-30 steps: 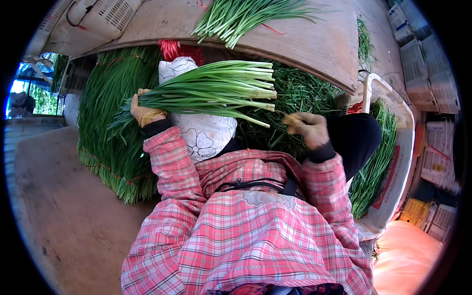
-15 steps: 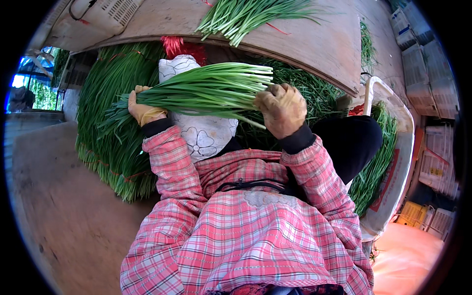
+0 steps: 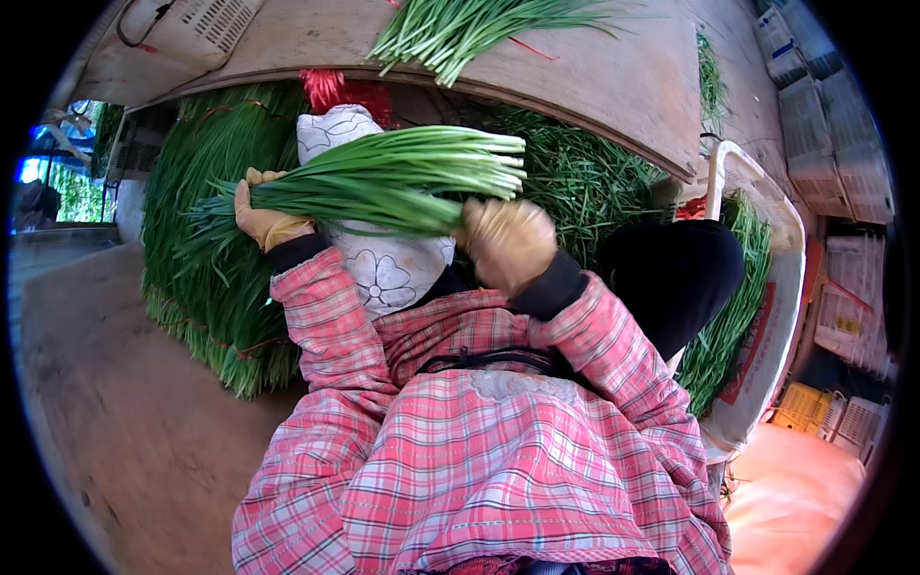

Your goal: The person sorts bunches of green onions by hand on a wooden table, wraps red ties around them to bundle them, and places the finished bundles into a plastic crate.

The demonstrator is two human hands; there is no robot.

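A sheaf of garlic chives (image 3: 383, 177) lies across in front of me, its pale stem ends to the right. My left hand (image 3: 270, 213), in a yellowish glove, is wrapped round its leafy part. At the stem end my right hand (image 3: 513, 244), gloved too, is curled into a fist around the lower stems; motion blurs its fingers. Beneath the sheaf, a white cloth with flower outlines (image 3: 379, 278) covers my knee. Large tied bundles of chives (image 3: 216, 182) stand beside my left hand.
Another bunch of chives (image 3: 479, 34) rests on the wooden board (image 3: 613, 91) ahead. Loose green leaves (image 3: 585, 172) lie under its edge. On the right stands a white crate (image 3: 791, 278) holding chives, with stacked crates (image 3: 843, 144) beyond. A pale basket (image 3: 196, 38) sits far left.
My right hand has moved left and slightly down, drawing the lower stems together. My left hand keeps its hold, and the view has shifted a little.
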